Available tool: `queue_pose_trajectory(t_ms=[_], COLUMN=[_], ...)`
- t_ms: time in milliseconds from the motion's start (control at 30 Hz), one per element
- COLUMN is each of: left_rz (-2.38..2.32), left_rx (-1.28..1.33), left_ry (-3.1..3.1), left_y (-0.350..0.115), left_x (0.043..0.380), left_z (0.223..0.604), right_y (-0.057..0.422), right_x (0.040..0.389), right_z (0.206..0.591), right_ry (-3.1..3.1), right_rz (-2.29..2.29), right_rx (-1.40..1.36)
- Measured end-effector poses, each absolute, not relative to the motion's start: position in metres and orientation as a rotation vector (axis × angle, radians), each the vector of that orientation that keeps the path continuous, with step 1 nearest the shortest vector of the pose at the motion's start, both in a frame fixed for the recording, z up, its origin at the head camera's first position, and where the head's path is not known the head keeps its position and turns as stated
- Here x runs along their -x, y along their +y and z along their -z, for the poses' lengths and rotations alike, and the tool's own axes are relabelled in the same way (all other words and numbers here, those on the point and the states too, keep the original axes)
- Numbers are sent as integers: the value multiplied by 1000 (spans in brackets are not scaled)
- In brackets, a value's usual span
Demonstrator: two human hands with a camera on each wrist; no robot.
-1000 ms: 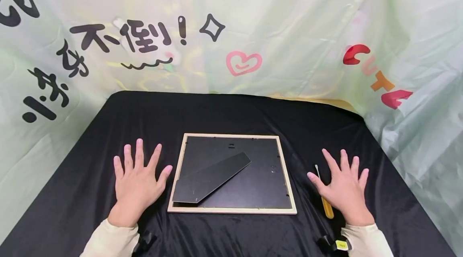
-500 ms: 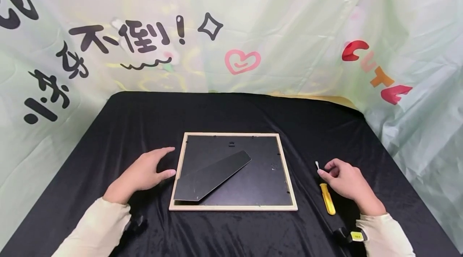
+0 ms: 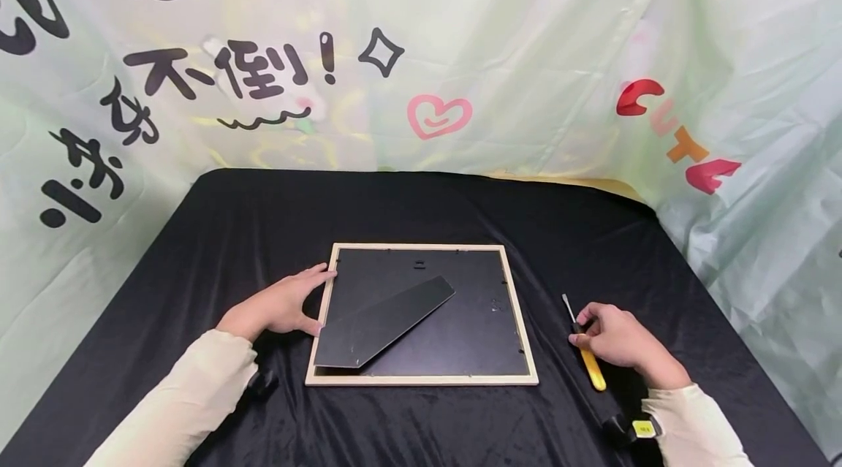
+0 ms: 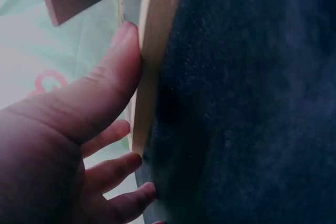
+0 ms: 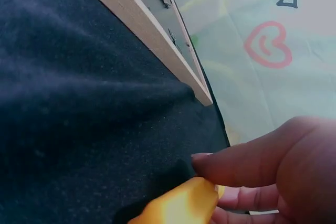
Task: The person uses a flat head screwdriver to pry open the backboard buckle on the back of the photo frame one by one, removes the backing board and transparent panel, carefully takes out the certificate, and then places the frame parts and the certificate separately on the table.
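Observation:
A picture frame (image 3: 421, 381) with a pale wood border lies face down, its black backing (image 3: 473, 321) and hinged easel leg (image 3: 388, 321) uppermost. My left hand (image 3: 283, 305) touches its left side with extended fingers and thumb. In the left wrist view, the thumb (image 4: 123, 51) lies along the wooden edge and the fingertips reach it lower down. To the right of the frame, my right hand (image 3: 615, 335) pinches a yellow-handled screwdriver (image 3: 594, 370) near the front of its handle, between thumb and fingers. The flat metal tip points away from me.
Black cloth (image 3: 421, 204) covers the table, with folds around the frame. A pale printed curtain (image 3: 539, 50) stands behind and at both sides. Small metal tabs run along the inner rim of the frame.
From lying spread flat, both hands have moved. The left hand came right and reached the frame's left side; the right hand turned inward and took hold of the screwdriver.

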State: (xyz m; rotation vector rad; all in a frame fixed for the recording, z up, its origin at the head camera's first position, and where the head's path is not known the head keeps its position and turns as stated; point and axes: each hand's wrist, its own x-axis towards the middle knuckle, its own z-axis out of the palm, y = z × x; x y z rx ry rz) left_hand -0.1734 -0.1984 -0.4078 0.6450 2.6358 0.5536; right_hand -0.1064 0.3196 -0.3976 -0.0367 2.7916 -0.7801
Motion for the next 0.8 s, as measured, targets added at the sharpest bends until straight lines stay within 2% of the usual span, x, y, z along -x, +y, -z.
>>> queue_pose_trajectory(t_ms=[267, 800], left_rz=[-476, -433], left_rx=[-612, -634], left_ry=[2627, 2639], left_y=[-193, -194], left_x=[179, 179], left_z=[404, 404], right_y=[325, 336], right_x=[118, 154], right_z=[397, 388], right_ry=[2654, 2034], right_rz=[1095, 1654], right_rx=[156, 89])
